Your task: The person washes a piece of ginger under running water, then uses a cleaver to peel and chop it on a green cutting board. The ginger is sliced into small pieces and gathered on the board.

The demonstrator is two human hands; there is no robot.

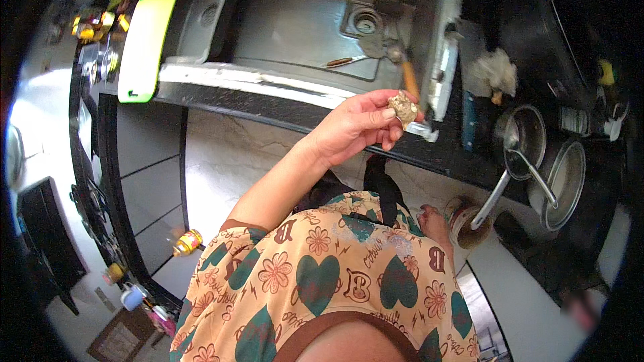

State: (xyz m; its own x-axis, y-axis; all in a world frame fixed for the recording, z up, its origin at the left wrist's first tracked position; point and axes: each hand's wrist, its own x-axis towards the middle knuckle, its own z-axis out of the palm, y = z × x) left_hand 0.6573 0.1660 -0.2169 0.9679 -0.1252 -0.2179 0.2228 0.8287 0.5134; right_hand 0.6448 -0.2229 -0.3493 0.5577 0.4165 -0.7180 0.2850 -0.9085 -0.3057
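Note:
My left hand (362, 123) is raised over the front edge of the sink (282, 23), its fingertips and thumb closed on a small lumpy golden-brown piece (403, 108). What the piece is made of I cannot make out. Beyond it in the basin lie a knife (343, 62) with a brown handle and a tool with an orange-brown handle (410, 79), near the drain (365, 22). Low beside my body hangs my right hand (436, 224), partly hidden by the shirt. Its visible fingers look loosely apart, with nothing seen in them.
A green-edged white cutting board (146, 47) leans across the sink's left end. To the right stand a saucepan (539, 124) and a larger metal pot (575, 184), with a crumpled pale bag (494, 72) behind. A yellow jar (188, 243) sits at the lower left.

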